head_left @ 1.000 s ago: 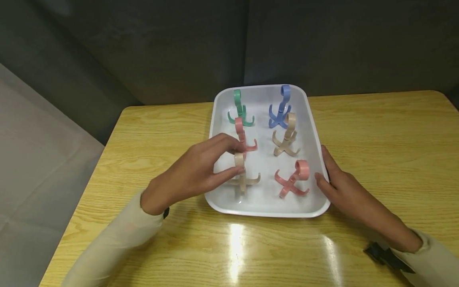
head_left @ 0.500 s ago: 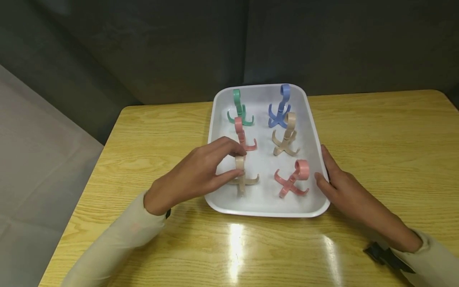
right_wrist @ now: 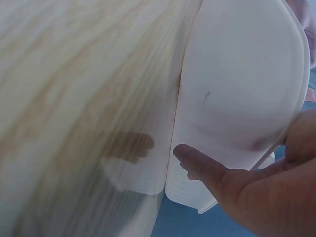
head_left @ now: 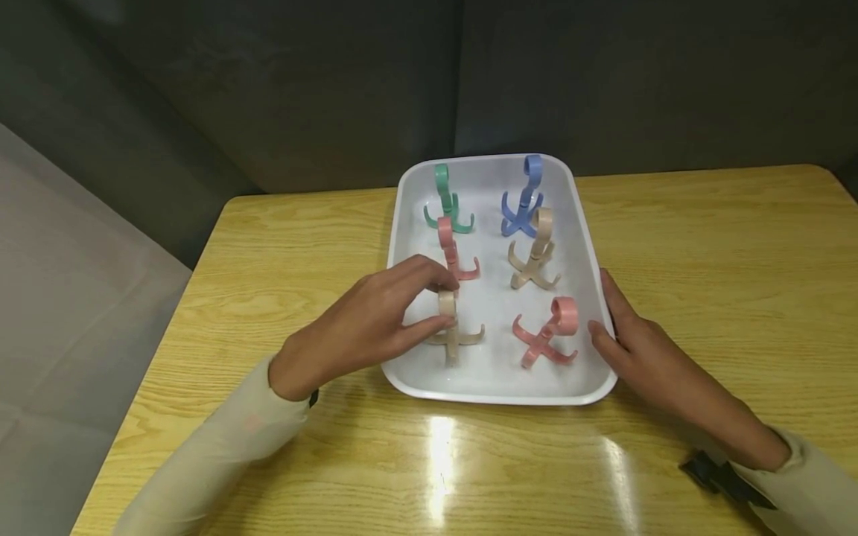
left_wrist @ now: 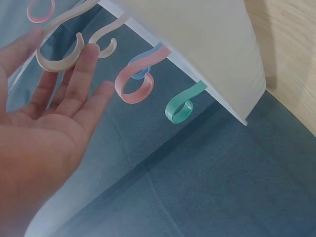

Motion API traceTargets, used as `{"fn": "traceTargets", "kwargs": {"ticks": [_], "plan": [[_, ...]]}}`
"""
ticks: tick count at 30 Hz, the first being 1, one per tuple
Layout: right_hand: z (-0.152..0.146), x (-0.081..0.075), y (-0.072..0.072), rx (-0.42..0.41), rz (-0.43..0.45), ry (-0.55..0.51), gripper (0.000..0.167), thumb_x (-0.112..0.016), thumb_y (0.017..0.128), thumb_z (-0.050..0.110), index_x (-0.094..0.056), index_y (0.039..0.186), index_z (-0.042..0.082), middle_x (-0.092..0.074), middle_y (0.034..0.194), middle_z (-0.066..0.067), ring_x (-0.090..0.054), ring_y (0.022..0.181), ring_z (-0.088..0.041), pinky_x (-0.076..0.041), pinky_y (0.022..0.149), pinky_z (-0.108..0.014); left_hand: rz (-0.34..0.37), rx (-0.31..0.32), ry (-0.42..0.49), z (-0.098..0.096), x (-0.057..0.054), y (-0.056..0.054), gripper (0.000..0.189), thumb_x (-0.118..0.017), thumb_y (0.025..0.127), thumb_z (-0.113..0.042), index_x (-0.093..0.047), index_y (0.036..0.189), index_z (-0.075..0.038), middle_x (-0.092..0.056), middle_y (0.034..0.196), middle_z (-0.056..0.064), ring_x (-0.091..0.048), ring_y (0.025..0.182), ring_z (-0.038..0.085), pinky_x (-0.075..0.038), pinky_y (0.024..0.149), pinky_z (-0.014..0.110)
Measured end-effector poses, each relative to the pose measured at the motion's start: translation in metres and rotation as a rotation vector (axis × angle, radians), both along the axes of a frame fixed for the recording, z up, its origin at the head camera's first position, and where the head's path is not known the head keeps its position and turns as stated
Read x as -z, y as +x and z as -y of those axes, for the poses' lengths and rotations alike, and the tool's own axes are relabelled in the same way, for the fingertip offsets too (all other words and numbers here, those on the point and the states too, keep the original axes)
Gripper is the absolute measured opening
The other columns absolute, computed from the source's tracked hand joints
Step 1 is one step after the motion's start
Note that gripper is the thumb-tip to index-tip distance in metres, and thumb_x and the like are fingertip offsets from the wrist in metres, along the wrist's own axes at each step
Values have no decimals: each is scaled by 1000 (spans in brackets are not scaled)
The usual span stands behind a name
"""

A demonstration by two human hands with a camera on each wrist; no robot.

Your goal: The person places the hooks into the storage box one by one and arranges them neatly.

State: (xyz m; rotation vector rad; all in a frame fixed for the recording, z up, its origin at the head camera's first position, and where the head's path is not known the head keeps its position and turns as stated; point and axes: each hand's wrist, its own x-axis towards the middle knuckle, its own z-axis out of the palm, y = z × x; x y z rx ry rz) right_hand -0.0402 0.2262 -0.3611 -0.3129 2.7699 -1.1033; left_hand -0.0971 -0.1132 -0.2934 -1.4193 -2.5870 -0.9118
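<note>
Several multi-prong plastic hanger hooks stand in a white tray (head_left: 496,383), each with its ring-like top hook raised. My left hand (head_left: 362,320) reaches over the tray's left rim and holds the near-left beige hanger hook (head_left: 451,346) between thumb and fingertips. In the left wrist view, that beige hook's curved top (left_wrist: 59,63) sits between the thumb and fingers, with the palm visible. My right hand (head_left: 646,353) grips the tray's right side, thumb at the rim. The right wrist view shows its fingers against the tray's outer wall (right_wrist: 242,69).
Also in the tray are a green hanger hook (head_left: 447,208), a blue one (head_left: 523,212), a second beige one (head_left: 534,268) and two pink ones. The tray rests on a wood-grain table (head_left: 302,238) near its back edge, where a dark curtain (head_left: 335,89) hangs.
My left hand has shifted slightly right and down, and the top of the beige hanger hook has dipped a little. The right hand and tray hold almost still.
</note>
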Motion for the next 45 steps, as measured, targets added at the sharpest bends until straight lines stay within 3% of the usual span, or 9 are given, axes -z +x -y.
{"fn": "traceTargets", "kwargs": {"ticks": [20,29,40,45], "plan": [[1,0,0,4,17,2,78,-48,109,9,6,167,7,-35,152,-44,-52,126,-59,-47,94,-70,2,11,-10,4,3,2,39,-83,92,-16,-64,124,-4,-66,119,4,-65,111,10,-52,99,28],[1,-1,0,1,15,7,78,-48,109,9,5,167,6,-36,151,-44,-53,125,-58,-48,93,-69,13,35,-30,5,2,3,37,-82,94,-18,-66,124,-4,-66,113,2,-61,102,11,-53,95,27],[1,-1,-1,1,19,4,79,-47,109,8,6,167,7,-35,152,-44,-52,125,-59,-48,93,-70,39,39,-57,7,2,2,40,-81,95,-20,-64,128,-4,-65,119,3,-60,108,10,-52,99,28],[1,0,-1,3,17,-6,79,-48,109,9,6,166,6,-33,153,-43,-51,127,-59,-47,94,-70,97,30,-55,11,3,3,51,-80,95,-27,-59,138,-7,-61,134,2,-56,122,9,-47,106,30]]}}
